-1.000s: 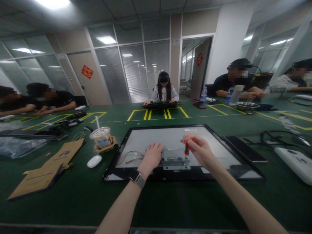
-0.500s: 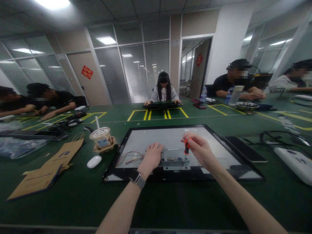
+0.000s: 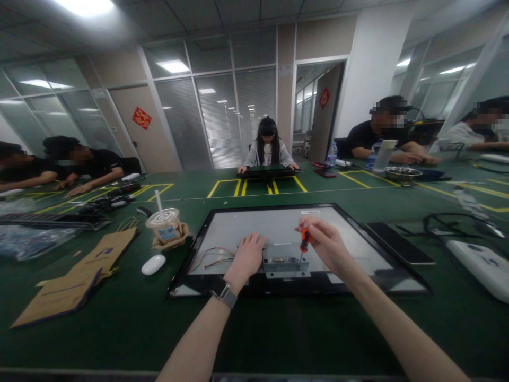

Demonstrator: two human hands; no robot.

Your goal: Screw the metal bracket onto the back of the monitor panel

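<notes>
My right hand [image 3: 324, 239] grips a small orange-and-black screwdriver [image 3: 305, 240], its shaft pointing down at the right end of a metal bracket [image 3: 288, 268] with connector ports. My left hand [image 3: 249, 257] lies flat with fingers stretched, touching the bracket's left side. Both hands are over a display panel [image 3: 226, 228] lying back side up, with a black frame and a pale sheet. Thin coloured wires [image 3: 217, 258] run out left of my left hand. The screwdriver's tip meets the bracket, but the screw itself is too small to see.
On the left are a white mouse [image 3: 153, 265], an iced drink cup [image 3: 164, 225] and a brown paper bag [image 3: 75, 281]. A dark phone [image 3: 400, 243] and a white device [image 3: 479, 269] lie on the right. Across the table [image 3: 191, 183] a person [image 3: 267, 148] holds another panel.
The screwdriver's handle has tilted slightly and its tip has shifted a little left. My left hand stays put. Across the table, the person's panel has moved slightly.
</notes>
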